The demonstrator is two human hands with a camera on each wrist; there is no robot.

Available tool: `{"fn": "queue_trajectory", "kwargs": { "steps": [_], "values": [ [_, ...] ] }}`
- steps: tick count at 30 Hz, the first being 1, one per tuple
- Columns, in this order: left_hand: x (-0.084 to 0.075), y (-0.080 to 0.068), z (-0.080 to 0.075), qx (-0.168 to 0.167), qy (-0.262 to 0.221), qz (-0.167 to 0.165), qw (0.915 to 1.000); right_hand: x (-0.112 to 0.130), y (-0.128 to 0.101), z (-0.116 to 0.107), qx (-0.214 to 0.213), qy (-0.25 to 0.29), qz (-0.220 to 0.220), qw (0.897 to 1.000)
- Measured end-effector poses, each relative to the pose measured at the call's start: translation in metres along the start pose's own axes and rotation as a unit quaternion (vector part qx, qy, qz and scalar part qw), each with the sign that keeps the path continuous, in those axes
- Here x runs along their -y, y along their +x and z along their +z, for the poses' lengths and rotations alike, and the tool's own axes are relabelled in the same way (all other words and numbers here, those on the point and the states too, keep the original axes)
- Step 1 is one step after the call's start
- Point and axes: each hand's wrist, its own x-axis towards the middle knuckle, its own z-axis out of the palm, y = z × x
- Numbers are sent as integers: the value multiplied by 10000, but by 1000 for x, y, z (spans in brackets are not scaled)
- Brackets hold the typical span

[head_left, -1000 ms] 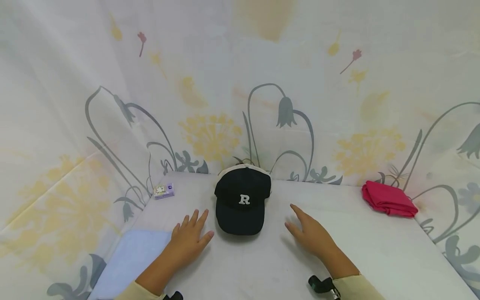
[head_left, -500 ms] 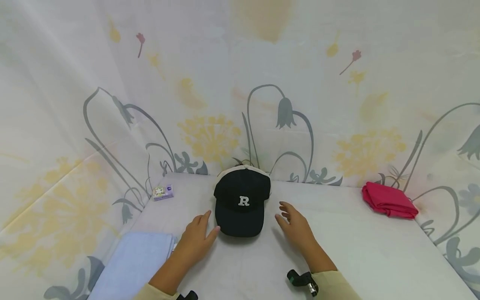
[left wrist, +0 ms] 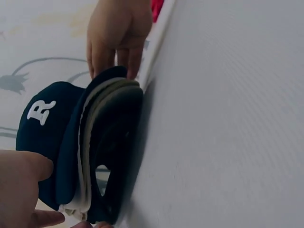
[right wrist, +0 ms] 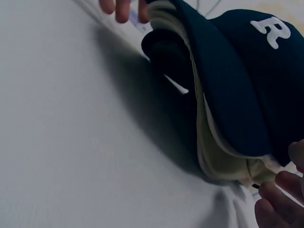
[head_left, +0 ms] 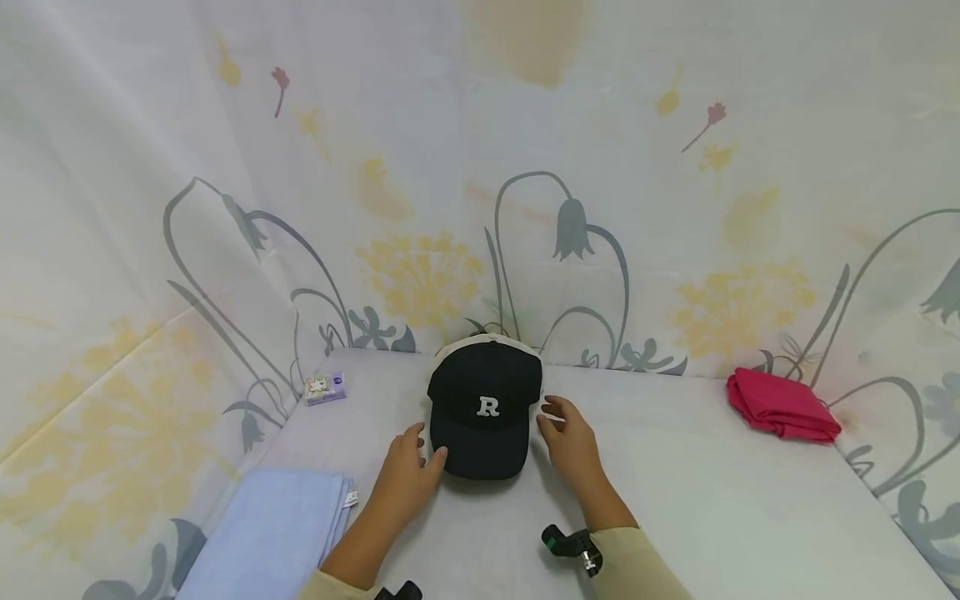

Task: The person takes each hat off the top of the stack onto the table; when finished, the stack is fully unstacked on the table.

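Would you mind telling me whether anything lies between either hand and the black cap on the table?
Nothing visible does. The left hand is at the left edge of the black cap, thumb against the brim, and the right hand is close beside its right edge. The small box, blue cloth and red cloth lie well aside.

Both hands forward on surface: left hand [head_left: 408,475] thumb out, right hand [head_left: 572,437] fingers loosely curled.

A folded red cloth [head_left: 782,406] lay at the counter's [head_left: 712,500] far right, a small printed box [head_left: 326,389] far left — a folded light-blue towel [head_left: 270,533] nearer.
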Motion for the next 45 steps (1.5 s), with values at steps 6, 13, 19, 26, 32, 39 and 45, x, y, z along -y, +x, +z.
{"fn": "queue_trajectory", "kwargs": {
  "steps": [6,13,19,26,32,39,45],
  "values": [
    [-3,5,5,75,-1032,-593,9929,2,8,10,-30,664,267,9974],
    [-1,8,11,-16,-1920,-651,9792,2,11,23,40,1306,538,9900],
    [0,9,11,-130,-2097,-623,9757,4,12,32,-26,1316,500,9900],
    [0,8,5,-214,-2107,-633,9753,10,11,43,-267,1362,562,9887],
    [11,8,-1,-407,-1850,-518,9805,16,8,58,-433,1296,594,9888],
    [15,5,-5,-509,-1634,-495,9840,17,2,65,-557,1256,523,9891],
    [12,4,-4,-651,-1455,-396,9864,17,0,63,-594,1249,461,9893]
  ]
}}
